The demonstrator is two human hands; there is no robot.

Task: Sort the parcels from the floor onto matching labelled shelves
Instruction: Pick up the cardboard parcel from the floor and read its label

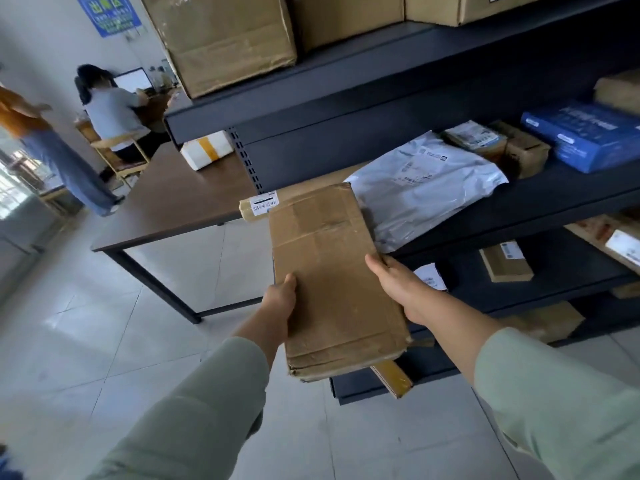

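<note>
Item: flat brown cardboard parcel (332, 278), held in the air at the end of a dark shelf unit.

Left hand (278, 303): clamped on the parcel's left long edge, thumb on top. Right hand (398, 287): gripping the right long edge, slightly farther forward. Both are on the near half.

Orientation: long axis runs away from the person; the far end reaches the front lip of the middle shelf (519, 206), so the shelf lies straight ahead and a little right, on the right hand's side. Likely a forward push seats it.

Middle shelf contents: taped tube with barcode label (258, 206) at the parcel's far end, grey plastic mailer (426, 181) just beside it, small wrapped packets, blue package (585, 136).

Lower shelves: small cartons, partly hidden. Top shelf: large cardboard boxes (225, 39).

Shelf labels: none legible.
</note>
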